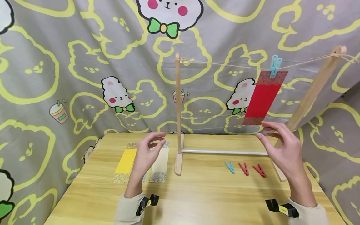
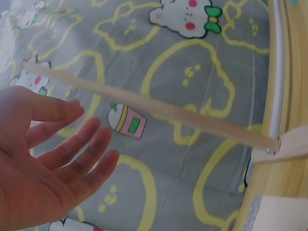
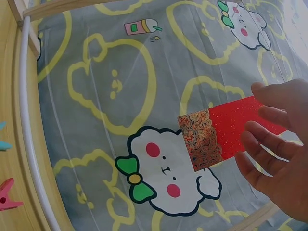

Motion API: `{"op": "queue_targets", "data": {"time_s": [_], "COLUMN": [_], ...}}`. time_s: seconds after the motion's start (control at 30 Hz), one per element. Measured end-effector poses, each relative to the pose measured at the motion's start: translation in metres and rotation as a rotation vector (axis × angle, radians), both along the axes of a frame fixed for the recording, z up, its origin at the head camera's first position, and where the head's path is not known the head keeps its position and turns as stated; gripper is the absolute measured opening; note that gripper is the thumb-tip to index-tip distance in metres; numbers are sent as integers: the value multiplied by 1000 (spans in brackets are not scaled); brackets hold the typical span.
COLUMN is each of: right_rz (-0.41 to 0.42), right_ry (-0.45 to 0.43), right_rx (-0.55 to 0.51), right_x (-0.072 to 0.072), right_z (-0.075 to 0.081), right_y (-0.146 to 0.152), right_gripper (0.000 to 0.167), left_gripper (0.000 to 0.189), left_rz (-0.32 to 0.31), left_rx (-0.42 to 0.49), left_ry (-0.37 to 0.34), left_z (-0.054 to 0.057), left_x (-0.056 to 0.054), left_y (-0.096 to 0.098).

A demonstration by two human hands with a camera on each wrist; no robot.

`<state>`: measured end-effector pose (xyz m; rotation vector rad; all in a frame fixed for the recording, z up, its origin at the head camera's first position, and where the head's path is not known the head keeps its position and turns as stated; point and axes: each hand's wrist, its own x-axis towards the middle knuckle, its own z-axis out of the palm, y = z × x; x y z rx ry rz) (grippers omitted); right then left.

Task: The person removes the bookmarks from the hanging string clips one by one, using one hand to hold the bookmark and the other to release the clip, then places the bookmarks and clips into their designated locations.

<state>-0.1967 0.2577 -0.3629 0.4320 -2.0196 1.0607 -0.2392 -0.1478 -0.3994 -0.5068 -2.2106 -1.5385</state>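
Observation:
A red paper strip [image 1: 264, 101] with patterned ends hangs from a string [image 1: 225, 64], held by light blue clothespins [image 1: 275, 65]. My right hand [image 1: 285, 151] hovers just below the strip, its fingers loosely bent and apart from the thumb, holding nothing. In the right wrist view the strip's lower patterned end [image 3: 202, 139] shows beyond the fingers. My left hand [image 1: 147, 153], also holding nothing, is raised over a yellow strip [image 1: 125, 161] and a cream strip [image 1: 160, 164]. Something bluish between these strips is mostly hidden. The left wrist view shows the relaxed fingers [image 2: 91, 154] apart from any object.
A wooden stand has a left post [image 1: 178, 103], a right post [image 1: 315, 87] and a white crossbar [image 1: 222, 152]. On the wooden table [image 1: 202, 197] lie a blue clothespin [image 1: 230, 167] and two red clothespins [image 1: 243, 169]. A patterned curtain [image 1: 92, 62] hangs behind.

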Motion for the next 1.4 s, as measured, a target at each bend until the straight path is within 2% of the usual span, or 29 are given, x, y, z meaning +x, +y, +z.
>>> {"op": "queue_targets", "data": {"time_s": [0.23, 0.4, 0.57, 0.73, 0.83, 1.07, 1.27, 1.4], "right_rz": [4, -11, -26, -35, -43, -43, -63, -60], "right_ry": [12, 32, 43, 51, 54, 89, 88, 97], "right_rx": [10, -1, 11, 38, 58, 104, 148, 163], "right_x": [0, 0, -10, -13, -14, -16, -15, -17], "right_z": [9, 10, 5, 10, 16, 31, 38, 41], "right_y": [-3, 3, 17, 24, 25, 25, 27, 28], "right_gripper": [53, 54, 58, 56, 56, 57, 57, 56], "left_gripper": [24, 24, 22, 22, 22, 27, 26, 26], "left_rz": [-33, -90, -139, -171, -174, -199, -256, -273], "left_rx": [33, 37, 49, 77, 63, -45, -30, -7], "left_ry": [18, 35, 89, 115, 123, 149, 127, 142], "left_z": [6, 9, 12, 13, 14, 17, 18, 18], "left_x": [1, 1, 0, -1, -2, -3, -7, -10], "left_y": [15, 28, 40, 52, 60, 81, 99, 109]}}
